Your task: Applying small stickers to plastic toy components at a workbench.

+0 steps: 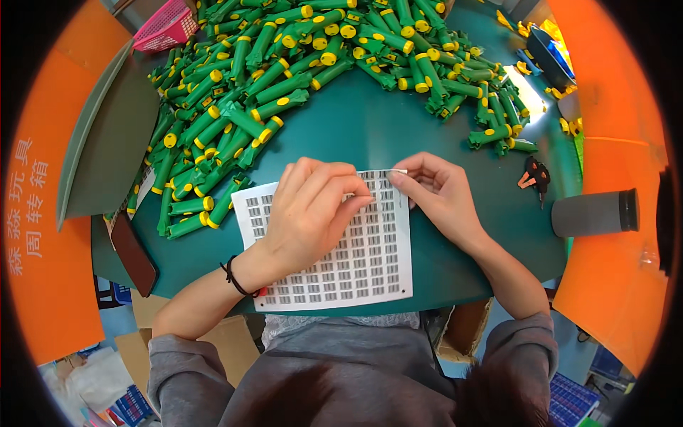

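Observation:
A white sheet (334,288) printed with rows of small black-and-grey labels lies in front of me at the near edge of the green table. My left hand (306,213) rests over its upper middle, thumb and fingertips pinched together close to the top rows. Whatever sits between those fingertips is too small to make out. At the sheet's top right corner, my right hand (437,196) grips the edge between thumb and fingers. Beyond both hands spreads a big heap of green tubes with yellow ends (277,89).
A pink basket (166,27) stands at the far left, near a dark green curved panel (110,135). A brown phone-like slab (133,255) lies at the left edge. To the right are keys (535,176) and a grey cylindrical bottle (594,213). Orange boxes (612,85) flank the table.

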`<action>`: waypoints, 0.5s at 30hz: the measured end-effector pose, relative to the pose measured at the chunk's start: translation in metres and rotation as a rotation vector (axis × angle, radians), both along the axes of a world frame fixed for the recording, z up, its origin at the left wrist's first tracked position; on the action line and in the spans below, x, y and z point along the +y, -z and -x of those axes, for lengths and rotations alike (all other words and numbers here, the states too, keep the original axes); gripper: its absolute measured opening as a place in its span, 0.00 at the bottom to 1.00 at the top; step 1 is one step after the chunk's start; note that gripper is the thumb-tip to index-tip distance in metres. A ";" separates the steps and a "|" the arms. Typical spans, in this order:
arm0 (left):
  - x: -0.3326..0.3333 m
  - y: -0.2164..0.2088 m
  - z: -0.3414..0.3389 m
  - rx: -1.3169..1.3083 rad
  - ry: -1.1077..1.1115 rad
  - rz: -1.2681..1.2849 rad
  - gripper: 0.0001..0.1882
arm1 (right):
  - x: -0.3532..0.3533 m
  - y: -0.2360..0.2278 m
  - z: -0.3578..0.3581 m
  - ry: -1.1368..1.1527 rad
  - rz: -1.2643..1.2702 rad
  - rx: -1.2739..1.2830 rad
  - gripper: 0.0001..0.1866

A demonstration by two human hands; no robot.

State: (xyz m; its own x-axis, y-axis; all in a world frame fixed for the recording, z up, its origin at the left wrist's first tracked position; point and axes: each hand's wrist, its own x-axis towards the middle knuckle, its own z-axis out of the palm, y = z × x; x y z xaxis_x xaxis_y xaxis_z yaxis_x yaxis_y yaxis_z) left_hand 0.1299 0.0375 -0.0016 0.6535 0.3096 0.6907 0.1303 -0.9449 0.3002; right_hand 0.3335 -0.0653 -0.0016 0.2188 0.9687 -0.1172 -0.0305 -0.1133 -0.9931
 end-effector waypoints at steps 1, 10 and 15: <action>-0.001 0.002 0.000 -0.011 0.016 0.147 0.10 | 0.001 0.000 -0.003 -0.003 -0.025 -0.143 0.09; 0.006 0.009 0.000 -0.072 -0.038 0.195 0.10 | 0.000 -0.004 -0.003 0.040 0.015 -0.097 0.09; 0.012 0.007 0.004 -0.052 -0.034 0.019 0.10 | 0.000 -0.009 -0.003 0.030 0.065 -0.058 0.08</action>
State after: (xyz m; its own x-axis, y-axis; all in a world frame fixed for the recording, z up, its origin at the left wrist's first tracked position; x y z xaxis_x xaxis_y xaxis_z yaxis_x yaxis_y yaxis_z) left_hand 0.1255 0.0491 -0.0087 0.6057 0.3439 0.7175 0.1456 -0.9345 0.3249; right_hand 0.3367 -0.0658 0.0075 0.2556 0.9524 -0.1663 0.0226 -0.1779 -0.9838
